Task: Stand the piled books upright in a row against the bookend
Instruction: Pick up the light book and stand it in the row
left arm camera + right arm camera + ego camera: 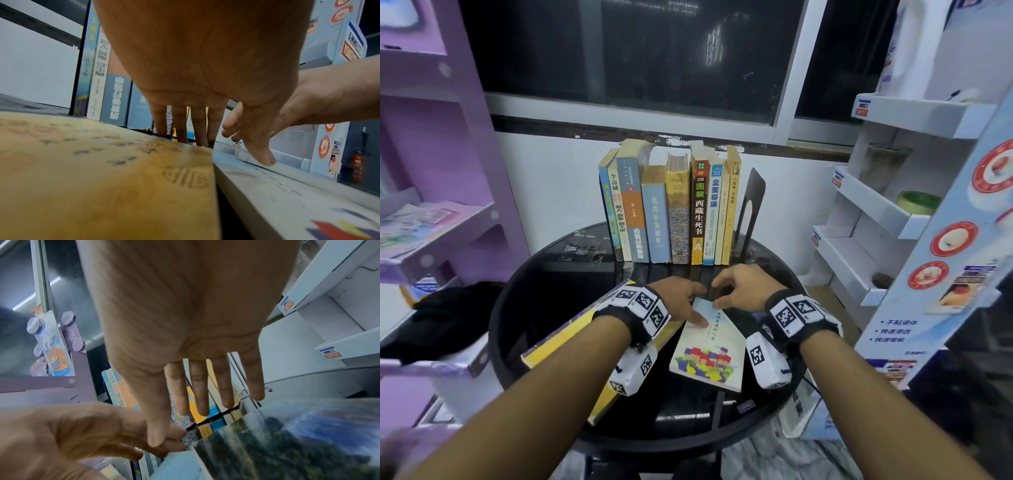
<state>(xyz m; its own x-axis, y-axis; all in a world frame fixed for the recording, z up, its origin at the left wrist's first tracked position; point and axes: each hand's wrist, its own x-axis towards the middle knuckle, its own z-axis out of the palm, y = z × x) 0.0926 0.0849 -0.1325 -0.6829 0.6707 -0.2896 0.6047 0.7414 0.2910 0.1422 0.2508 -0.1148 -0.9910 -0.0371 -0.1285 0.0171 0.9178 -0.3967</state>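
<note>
Several books [671,212] stand upright in a row on a round black table [544,274], the rightmost leaning on a black bookend [751,205]. A white book with coloured blocks [709,353] lies flat at the centre, beside a large yellow book [565,342] under my left forearm. My left hand [698,305] has straight fingers reaching down past the yellow book [102,178], and its thumb touches the white book [287,194]. My right hand [719,293] hovers open over the white book's far corner, holding nothing. A dark cover showing trees [287,443] lies below the right hand [180,426].
A purple shelf unit [431,222] stands left of the table with a black cloth [448,315] on it. White display shelves [876,212] and a blue printed panel [945,257] stand to the right. A dark window [654,51] is behind the row.
</note>
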